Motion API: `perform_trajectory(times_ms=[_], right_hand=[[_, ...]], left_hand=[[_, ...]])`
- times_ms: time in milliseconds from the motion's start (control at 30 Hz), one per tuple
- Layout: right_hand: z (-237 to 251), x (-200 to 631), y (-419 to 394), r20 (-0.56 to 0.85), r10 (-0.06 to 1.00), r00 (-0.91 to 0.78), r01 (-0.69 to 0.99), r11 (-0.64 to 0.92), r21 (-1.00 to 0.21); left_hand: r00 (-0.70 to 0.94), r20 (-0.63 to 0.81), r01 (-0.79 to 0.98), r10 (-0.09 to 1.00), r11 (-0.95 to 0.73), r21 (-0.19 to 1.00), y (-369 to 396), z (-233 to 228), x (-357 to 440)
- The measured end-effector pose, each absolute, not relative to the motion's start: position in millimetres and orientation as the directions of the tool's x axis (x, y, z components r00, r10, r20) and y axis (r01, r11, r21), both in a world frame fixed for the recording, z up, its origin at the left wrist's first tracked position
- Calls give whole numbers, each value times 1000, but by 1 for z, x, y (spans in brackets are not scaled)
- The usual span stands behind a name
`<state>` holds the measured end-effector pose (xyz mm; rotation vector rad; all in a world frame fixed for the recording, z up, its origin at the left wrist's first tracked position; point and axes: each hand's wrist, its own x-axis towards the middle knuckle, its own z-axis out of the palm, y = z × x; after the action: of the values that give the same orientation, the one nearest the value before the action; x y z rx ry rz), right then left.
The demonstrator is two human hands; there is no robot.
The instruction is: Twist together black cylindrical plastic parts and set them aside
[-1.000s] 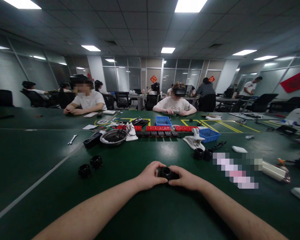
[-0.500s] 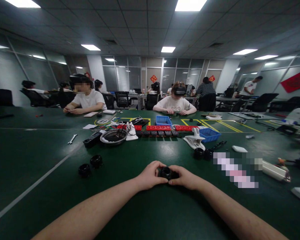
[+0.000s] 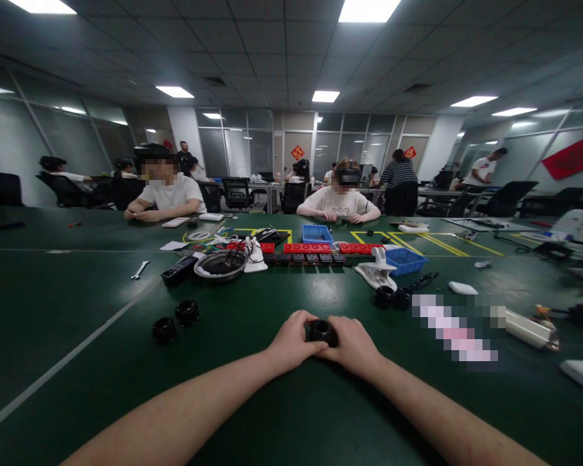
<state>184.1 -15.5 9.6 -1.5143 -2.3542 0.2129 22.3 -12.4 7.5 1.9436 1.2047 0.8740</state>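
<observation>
Right now the small black round part [image 3: 322,332] sits low over the green table [image 3: 291,414], straight ahead of me, held between my two hands. My left hand [image 3: 294,342] closes on it from the left, with the fingers [image 3: 305,321] curled over the top edge and the thumb pressed in at the lower left side. My right hand [image 3: 352,343] grips it from the right, knuckles toward me, its fingers wrapped against the right flank of the part. Both hands are closed on the piece and the two thumbs nearly meet beneath it. Only the top ring of the part shows between the fingertips; the underside is hidden, so I cannot tell whether it touches the table.

Farther out on my left, two more black round parts [image 3: 175,321] lie on the table just beside each other, well apart from my hands. On the right, another pair of black parts [image 3: 392,297] sits near a white clamp-like tool [image 3: 379,270], with a blue bin [image 3: 406,261] just behind it. Across the middle of the table stand a metal bowl [image 3: 220,265] and a row of red and black blocks [image 3: 311,252]. A wrench [image 3: 140,270] lies far left. Two people in white shirts [image 3: 339,202] sit at the far edge of the table.
</observation>
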Motion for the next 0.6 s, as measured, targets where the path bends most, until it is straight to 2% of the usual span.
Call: perform_trajectory(times_ms=[133,267,400,600], right_hand=[[13,194,-9,149,824,-547,670,537,-512],[17,203,-3,79,757,-648,524,519,-675],[21,203,-1,25,758,-652,511,463,-725],[20,203,-1,13,772,-636,503,428,-751]], left_hand=[[487,141,387,862,-358,850,-7,11,16],[562,139,336,816,-378,862,-2,12,11],[574,142,309,807,-374,874,0,10,11],[572,135,316,809,-369,874,0,10,11]])
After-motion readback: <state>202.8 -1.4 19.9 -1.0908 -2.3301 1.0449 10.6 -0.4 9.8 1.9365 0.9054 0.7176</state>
